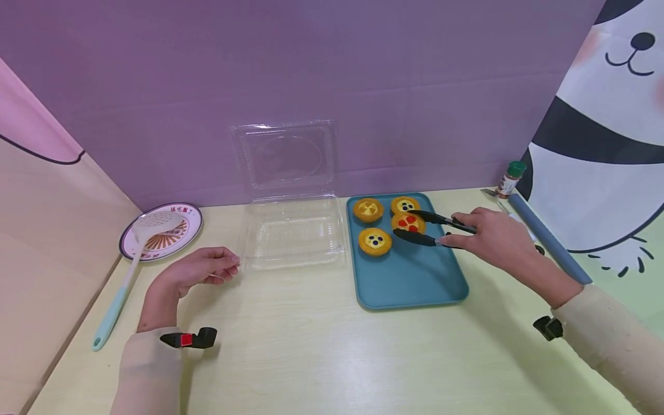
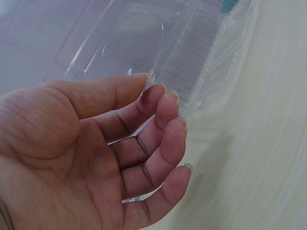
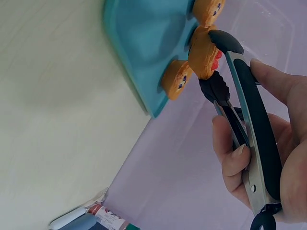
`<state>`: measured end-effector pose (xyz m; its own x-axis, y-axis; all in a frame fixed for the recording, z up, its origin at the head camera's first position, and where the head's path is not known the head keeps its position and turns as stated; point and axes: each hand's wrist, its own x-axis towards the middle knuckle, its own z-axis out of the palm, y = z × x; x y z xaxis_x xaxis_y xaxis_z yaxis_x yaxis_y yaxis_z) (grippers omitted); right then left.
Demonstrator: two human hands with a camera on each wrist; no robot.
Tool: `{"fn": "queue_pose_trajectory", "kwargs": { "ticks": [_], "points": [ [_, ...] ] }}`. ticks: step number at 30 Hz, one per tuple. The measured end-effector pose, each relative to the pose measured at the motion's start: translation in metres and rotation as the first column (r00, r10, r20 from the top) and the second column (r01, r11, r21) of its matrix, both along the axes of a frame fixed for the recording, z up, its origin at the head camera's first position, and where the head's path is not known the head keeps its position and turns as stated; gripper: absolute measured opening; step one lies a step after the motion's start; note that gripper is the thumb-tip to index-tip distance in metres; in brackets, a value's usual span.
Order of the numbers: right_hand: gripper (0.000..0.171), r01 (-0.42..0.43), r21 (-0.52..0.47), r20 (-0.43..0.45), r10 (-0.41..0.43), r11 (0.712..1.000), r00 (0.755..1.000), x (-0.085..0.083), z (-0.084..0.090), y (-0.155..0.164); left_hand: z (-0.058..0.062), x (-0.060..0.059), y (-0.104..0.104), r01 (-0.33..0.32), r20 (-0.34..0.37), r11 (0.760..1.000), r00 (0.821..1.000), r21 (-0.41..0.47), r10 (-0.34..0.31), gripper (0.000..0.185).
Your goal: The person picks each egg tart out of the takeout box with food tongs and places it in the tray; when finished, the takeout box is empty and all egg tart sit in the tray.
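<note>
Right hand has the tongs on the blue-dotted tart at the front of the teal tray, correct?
Not quite: the tongs in the right hand close around the red-topped tart, in the middle of the teal tray. The head view shows it.

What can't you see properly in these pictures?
- Head view: the writing on the round patterned plate is too small to read.
- Head view: the label on the small green-capped bottle is too small.
- Left wrist view: the open left hand hides the table beneath it.
- Right wrist view: the black tongs cover part of the red-topped tart.
</note>
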<state>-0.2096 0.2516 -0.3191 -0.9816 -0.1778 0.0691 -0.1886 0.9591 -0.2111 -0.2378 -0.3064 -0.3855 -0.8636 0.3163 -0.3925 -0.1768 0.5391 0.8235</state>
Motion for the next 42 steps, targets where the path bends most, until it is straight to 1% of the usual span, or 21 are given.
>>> {"fn": "queue_pose_trajectory", "kwargs": {
  "ticks": [8,16,22,32,42],
  "points": [
    [0.072,0.011,0.032,0.049,-0.013,0.999,0.999,-0.003,-0.006,0.002,0.0,0.0,0.0,0.003,0.0,1.0,1.0,0.01,-0.003,0.038],
    [0.07,-0.019,0.05,0.049,0.017,0.999,0.999,-0.004,-0.011,0.004,-0.001,0.0,-0.001,0.008,-0.002,1.0,1.0,0.017,-0.008,0.037],
    [0.073,0.007,0.045,0.084,-0.01,0.999,0.996,-0.004,-0.013,0.004,-0.001,0.0,-0.001,0.011,-0.008,1.0,1.0,0.016,-0.011,0.038],
    [0.073,0.012,0.039,0.074,-0.015,0.999,0.997,-0.005,-0.016,0.005,-0.001,0.0,-0.001,0.011,-0.006,1.0,1.0,0.015,-0.011,0.037],
    [0.074,0.019,0.035,0.082,-0.022,0.999,0.996,-0.004,-0.016,0.005,-0.001,0.0,-0.001,0.01,0.0,1.0,1.0,0.015,-0.01,0.037]
  ]
}}
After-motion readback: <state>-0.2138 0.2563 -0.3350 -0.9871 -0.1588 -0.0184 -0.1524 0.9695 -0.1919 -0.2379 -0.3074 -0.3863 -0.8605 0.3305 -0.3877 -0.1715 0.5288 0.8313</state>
